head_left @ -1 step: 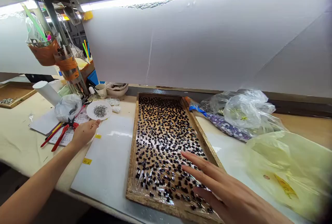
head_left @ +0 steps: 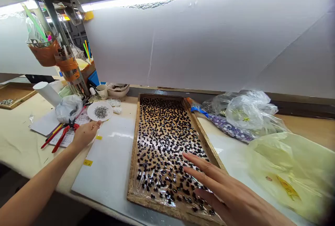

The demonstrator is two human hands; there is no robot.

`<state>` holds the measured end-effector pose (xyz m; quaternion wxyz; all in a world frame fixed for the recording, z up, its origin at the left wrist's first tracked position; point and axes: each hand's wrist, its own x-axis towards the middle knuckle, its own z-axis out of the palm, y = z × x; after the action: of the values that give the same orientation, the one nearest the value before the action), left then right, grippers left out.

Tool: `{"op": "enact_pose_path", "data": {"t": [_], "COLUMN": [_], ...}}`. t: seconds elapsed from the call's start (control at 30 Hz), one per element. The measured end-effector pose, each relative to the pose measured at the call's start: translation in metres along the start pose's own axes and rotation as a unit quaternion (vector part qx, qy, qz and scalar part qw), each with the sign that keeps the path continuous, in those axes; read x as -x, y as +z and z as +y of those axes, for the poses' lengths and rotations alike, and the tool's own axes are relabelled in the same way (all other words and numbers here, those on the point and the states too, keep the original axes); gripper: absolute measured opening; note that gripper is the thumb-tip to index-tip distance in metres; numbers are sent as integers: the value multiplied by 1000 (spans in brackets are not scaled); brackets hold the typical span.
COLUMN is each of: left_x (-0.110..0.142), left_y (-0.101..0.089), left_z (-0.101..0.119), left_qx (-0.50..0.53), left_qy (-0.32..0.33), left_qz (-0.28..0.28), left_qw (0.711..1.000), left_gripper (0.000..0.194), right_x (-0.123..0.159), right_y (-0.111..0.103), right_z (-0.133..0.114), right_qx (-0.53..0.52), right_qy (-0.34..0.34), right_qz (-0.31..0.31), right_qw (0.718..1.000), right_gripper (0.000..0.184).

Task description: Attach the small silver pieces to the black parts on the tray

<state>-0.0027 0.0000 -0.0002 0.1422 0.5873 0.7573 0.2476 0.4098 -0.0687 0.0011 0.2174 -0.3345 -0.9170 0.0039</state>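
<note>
While the right hand (head_left: 227, 187) overlaps the tray edge (head_left: 208, 145), white board (head_left: 110, 166) extends leftward.

Left hand (head_left: 85, 135) curled, right hand (head_left: 232, 189) spread; both bare.
Left forearm (head_left: 39, 189) extends from the near left toward the far right, uncovered, wrist nearly straight; fingers folded in, tips bunched at the hand's far right end; grip on anything cannot be determined. Right hand enters from the near right, pointing left and far, back facing up, fingers extended, slightly bent and parted.
</note>
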Motion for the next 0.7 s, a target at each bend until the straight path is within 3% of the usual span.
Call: {"op": "enact_pose_path", "data": {"t": [0.2,0.33,0.53,0.6,0.7], "left_x": [-5,-32,-86,-94,-98], "left_y": [-9,-18,-21,-21,-23], "left_z": [-1,-7,-23,-23,-21], "left_qx": [-142,-179,-176,-161,-129], "left_qy": [55,-8,-135,-137,-87], "left_qz": [51,74,20,4,10], "left_qw": [987,981,975,977,988], "left_gripper": [34,37,35,34,34], "right_x": [12,23,35,38,48], "right_y": [-2,-3,2,4,5], "right_z": [5,14,17,24,46], "right_qx": [10,8,-26,-11,61], "right_qy": [2,35,83,111,176], "right_qz": [30,44,35,34,33], "right_qw": [999,998,996,993,982], "right_gripper": [39,41,41,37,30]}}
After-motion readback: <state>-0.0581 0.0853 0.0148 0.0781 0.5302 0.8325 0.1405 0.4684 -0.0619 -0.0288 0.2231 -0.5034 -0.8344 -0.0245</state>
